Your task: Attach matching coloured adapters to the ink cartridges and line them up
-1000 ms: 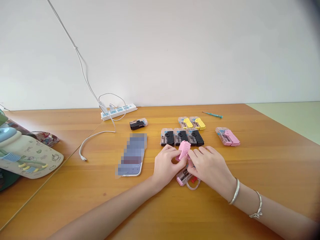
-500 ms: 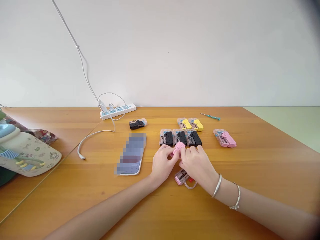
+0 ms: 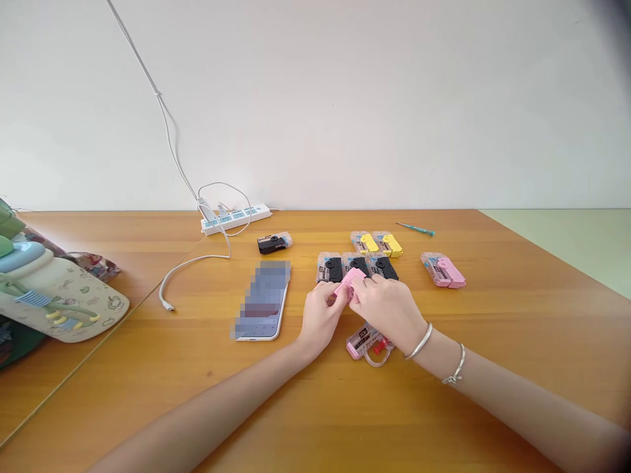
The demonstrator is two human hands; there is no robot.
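A pink plastic piece is pinched between my two hands above the wooden table. My left hand grips its left side with thumb and fingers. My right hand, with bangles at the wrist, has its fingers closed on the right side; they hide part of the piece. Under my right hand lies a clear toy water gun with a pink end and a red trigger. Just beyond my hands, black-and-clear folded toy water guns sit in a row, partly covered by the hands.
Two yellow toy guns lie behind the black row, and a pink one is to the right. Further back is a teal screwdriver. A phone, another black toy, a power strip and a patterned bottle occupy the left.
The pink piece is turned and shows more of its length. My right hand has shifted slightly left and up, uncovering more of the clear toy's red trigger. The view has moved slightly.
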